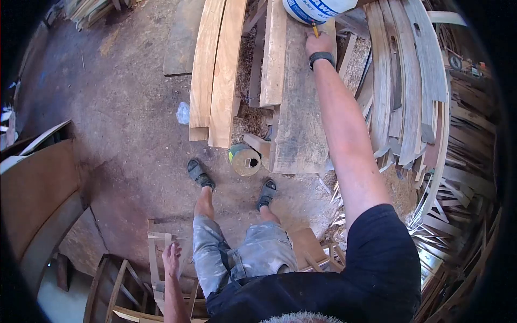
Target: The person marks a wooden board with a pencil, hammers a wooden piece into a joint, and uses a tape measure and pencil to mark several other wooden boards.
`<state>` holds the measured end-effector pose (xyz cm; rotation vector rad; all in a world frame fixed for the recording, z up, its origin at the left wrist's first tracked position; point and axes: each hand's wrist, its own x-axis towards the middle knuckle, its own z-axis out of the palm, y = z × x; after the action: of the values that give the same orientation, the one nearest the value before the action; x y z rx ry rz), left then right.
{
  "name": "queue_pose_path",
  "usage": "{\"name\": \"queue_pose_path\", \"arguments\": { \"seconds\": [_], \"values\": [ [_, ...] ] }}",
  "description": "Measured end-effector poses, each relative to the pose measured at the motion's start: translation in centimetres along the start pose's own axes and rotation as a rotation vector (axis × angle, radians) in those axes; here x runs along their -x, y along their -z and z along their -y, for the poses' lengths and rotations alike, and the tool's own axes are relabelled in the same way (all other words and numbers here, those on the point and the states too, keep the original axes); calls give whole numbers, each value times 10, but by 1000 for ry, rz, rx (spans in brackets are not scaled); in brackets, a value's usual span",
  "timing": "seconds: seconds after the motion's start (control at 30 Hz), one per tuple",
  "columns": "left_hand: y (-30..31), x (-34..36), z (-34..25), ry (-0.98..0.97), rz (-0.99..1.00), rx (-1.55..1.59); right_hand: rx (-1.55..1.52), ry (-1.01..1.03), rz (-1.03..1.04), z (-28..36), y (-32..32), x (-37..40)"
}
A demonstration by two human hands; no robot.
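Note:
At the top of the head view, my right hand [320,45] is closed around a thin yellow pencil-like stick [315,29], just below a white tub with blue lettering [312,9]. It is over a wide worn plank [301,107], with a dark band on the wrist. Down at the lower left, my left hand [172,259] hangs with its fingers apart and nothing in them, near a light wooden frame [153,253]. Two pale curved boards [223,70] lie side by side left of the plank.
A round can [246,161] stands on the floor by the plank's near end, in front of my feet. Stacked curved boards [401,70] fill the right side. Large curved wooden panels [46,188] are at the left, and a crumpled clear plastic piece [183,113] lies on the floor.

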<state>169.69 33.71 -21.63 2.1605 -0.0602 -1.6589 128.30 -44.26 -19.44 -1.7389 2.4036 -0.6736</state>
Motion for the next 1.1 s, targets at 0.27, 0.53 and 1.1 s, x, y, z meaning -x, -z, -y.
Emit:
{"name": "queue_pose_path", "arguments": {
  "seconds": [0.27, 0.53, 1.1],
  "values": [
    [-55, -14, -75, -137, 174, -54, -1380, -429, 513, -18, 79, 93],
    [-53, -14, -65, -136, 210, -108, -1304, -581, 221, -52, 94, 136],
    [16, -20, -5, -193, 7, 63, -154, 135, 123, -106, 48, 184]
  ]
}}
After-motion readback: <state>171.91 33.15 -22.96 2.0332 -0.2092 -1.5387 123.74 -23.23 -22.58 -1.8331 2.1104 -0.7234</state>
